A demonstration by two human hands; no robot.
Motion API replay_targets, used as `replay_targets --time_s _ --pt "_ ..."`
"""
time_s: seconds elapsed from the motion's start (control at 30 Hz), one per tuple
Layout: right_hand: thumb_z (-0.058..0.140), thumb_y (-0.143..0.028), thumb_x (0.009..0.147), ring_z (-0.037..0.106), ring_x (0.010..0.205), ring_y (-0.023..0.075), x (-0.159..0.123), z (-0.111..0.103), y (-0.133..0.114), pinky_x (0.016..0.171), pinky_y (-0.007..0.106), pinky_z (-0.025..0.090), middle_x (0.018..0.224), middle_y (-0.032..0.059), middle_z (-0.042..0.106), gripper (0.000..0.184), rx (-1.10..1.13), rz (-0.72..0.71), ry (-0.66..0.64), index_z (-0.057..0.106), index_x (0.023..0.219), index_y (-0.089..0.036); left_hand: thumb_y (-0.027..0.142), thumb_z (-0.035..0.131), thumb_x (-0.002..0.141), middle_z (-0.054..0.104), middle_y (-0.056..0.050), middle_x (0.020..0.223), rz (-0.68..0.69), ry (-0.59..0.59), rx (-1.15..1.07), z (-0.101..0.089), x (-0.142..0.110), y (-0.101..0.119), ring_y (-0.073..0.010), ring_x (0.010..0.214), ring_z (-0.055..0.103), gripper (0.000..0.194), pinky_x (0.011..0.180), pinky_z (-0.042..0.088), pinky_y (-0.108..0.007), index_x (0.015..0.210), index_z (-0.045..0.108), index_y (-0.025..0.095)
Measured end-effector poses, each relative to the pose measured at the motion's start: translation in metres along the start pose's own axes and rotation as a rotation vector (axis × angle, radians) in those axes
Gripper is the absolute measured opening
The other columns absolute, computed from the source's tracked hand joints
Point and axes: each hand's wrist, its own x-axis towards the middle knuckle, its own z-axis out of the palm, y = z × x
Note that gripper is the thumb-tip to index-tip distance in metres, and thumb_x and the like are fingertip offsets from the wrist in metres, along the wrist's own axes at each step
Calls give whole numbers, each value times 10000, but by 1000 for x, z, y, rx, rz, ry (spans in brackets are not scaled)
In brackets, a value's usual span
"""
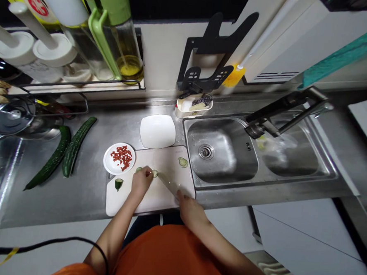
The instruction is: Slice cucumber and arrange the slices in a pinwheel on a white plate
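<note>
Cucumber (155,174) lies near the middle of the board (150,199), with its long way running about left to right, as far as I can make out from far off. The left hand (141,182) hides much of it. Those fingers are clamped on it, with a bit of green showing on their left and a pale cut end on their right.

That pale end faces the knife (169,185), and this is the spot I watch most. The blade slants up and left from the right hand (190,206), so its tip is just beside the pale end. I can't tell if they touch. The blade's line meets the cucumber's long line at a slant. The left hand is the nearer one, right on the cucumber; the right hand is lower and further right, wrapped round the handle.

Past the blade, high on the board's right side, I see thin slices (182,162). On the board's left side is a green stub (118,184). Behind the stub, a dish (106,159) holds red bits (121,157), and a white plate (157,131) is at the far edge of the board. Further out, two whole cucumbers (77,147) lie on the left, and the sink (238,157) is on the right.
</note>
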Motion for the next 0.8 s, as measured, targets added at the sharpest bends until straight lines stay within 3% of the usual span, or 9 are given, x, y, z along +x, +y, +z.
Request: replay_targets --time_s 0.27,0.8 --pt "268 -16 854 651 908 232 7 -9 -20 670 277 476 1004 130 664 507 -32 8 6 424 1315 -158 266 523 815 589 -10 695 -15 25 95 -1 -3 5 -123 626 519 129 632 330 -234 770 633 217" --pt "232 -46 892 657 899 234 8 -13 -30 669 271 483 997 142 672 474 -34 9 8 473 1287 -153 286 533 828 630 -34 774 -39 -5 122 -2 -1 6 -144 714 564 141 663 351 -239 833 657 219"
